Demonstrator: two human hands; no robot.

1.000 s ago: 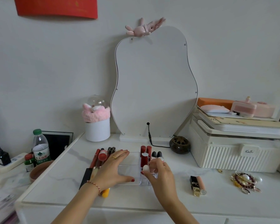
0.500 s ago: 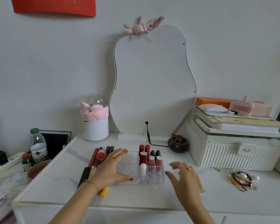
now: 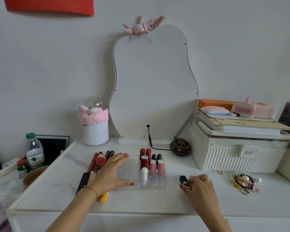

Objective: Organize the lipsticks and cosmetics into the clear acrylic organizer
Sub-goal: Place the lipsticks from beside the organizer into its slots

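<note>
A clear acrylic organizer (image 3: 129,174) stands on the white dresser top. Its right slots hold several upright lipsticks (image 3: 155,166) in red and pink, plus a white tube (image 3: 144,174) in front. My left hand (image 3: 110,174) lies flat with spread fingers on the organizer's left side, partly covering loose lip products (image 3: 99,162) beside it. To the right, my right hand (image 3: 201,187) curls its fingers over a black and gold lipstick (image 3: 182,179) lying on the table. A pink tube seen there earlier is hidden under that hand.
A curvy mirror (image 3: 153,84) leans at the back, with a cable and a dark incense burner (image 3: 180,146) by its foot. A white ribbed case (image 3: 233,158) stands at the right, jewellery (image 3: 244,181) before it. A white cup (image 3: 95,133) and a water bottle (image 3: 35,152) are left.
My right hand left the white tube standing in the organizer's front slot, moved right across the table and closed its fingers over the black and gold lipstick. The left hand stayed put.
</note>
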